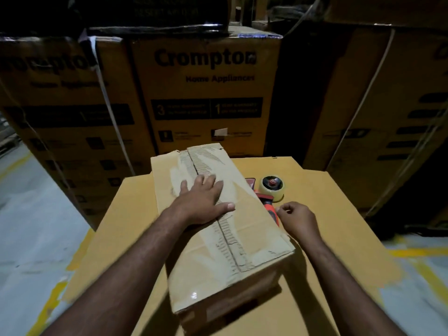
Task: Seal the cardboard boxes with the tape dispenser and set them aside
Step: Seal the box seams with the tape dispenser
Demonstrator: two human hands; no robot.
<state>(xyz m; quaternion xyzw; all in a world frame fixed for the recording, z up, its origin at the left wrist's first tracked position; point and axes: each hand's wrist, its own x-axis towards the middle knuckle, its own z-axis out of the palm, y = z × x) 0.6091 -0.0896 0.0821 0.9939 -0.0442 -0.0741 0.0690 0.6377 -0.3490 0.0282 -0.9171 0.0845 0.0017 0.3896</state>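
1. Lying lengthwise along the middle of a big carton (339,214), from close to its near edge towards its far edge: a small box (254,238), flaps closed.
2. Down the length of the lid, a centre seam (228,241), with the outer paper torn away on both sides so the ribbed layer shows; glossy patches beside it and on the near end face.
3. Pressed flat on the far half of the lid: the left hand (203,202), fingers straight and together, thumb stretched out sideways across the seam. Grasping nothing, only bearing down.
4. On the big carton just beside the small box's right side, towards the far right corner: the tape dispenser (268,197), lying down, its pale roll (271,186) pointing away and its orange handle (271,210) pointing back along the box wall.
5. Right at that handle, the right hand (298,219), fingers curled, thumb and fingertips at the orange grip. Cannot tell whether clasping it or merely next to it.
6. Beyond the far edge, tall stacked cartons (206,93) printed "Crompton Home Appliances", one on the left bound with a white strap (106,98).
7. On either side, below, a grey floor (29,226) with yellow painted lines (412,253).
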